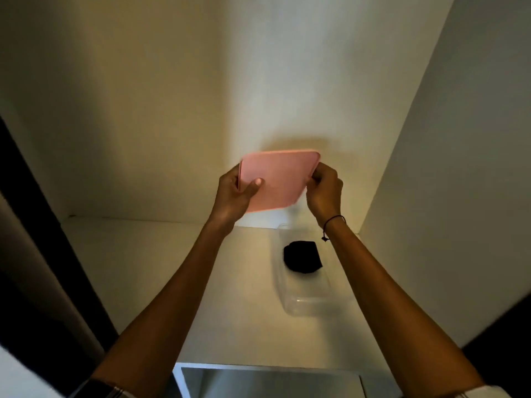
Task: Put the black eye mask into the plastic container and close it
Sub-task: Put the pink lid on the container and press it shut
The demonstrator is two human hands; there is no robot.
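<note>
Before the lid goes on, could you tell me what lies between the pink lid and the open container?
Nothing: in the head view only bare white shelf and wall separate the pink lid from the container.

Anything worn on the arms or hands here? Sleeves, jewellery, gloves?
No gloves. Left hand and right hand are bare, forearms uncovered. A thin dark cord bracelet with a small knot or charm circles the right wrist. Light striped sleeve edges show at the frame's bottom.

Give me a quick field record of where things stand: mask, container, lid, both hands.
mask: black eye mask lies bunched inside the container
container: clear plastic container on the white shelf, open
lid: pink lid held up above the container, tilted
left hand: left hand grips the lid's left edge
right hand: right hand pinches its right edge
remaining: lid not yet on
</note>
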